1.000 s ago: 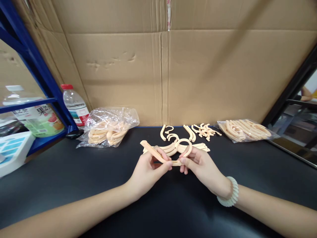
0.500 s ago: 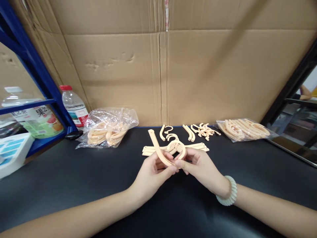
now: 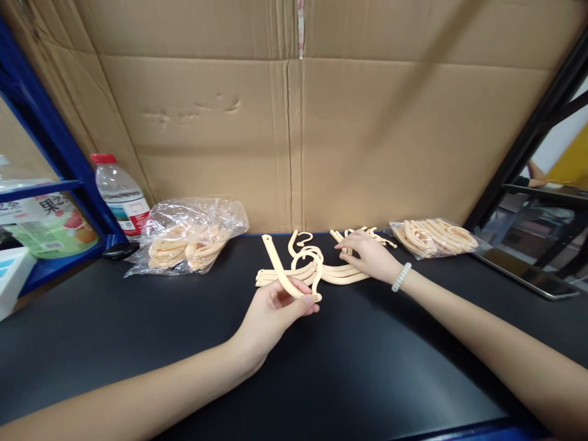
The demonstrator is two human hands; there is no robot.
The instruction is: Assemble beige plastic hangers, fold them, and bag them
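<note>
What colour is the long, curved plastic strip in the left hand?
The curved strip is pale peach, best seen in the head view.

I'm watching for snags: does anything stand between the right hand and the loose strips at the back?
Nothing visible does. The right hand is at the strips, its fingers partly covering them; contact is unclear. The hangers lie on the near side, not between.

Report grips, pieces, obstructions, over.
Left grip holding curved strip and hook. Right grip at loose strips, contact unclear. Stacked hangers just beyond hook.
</note>
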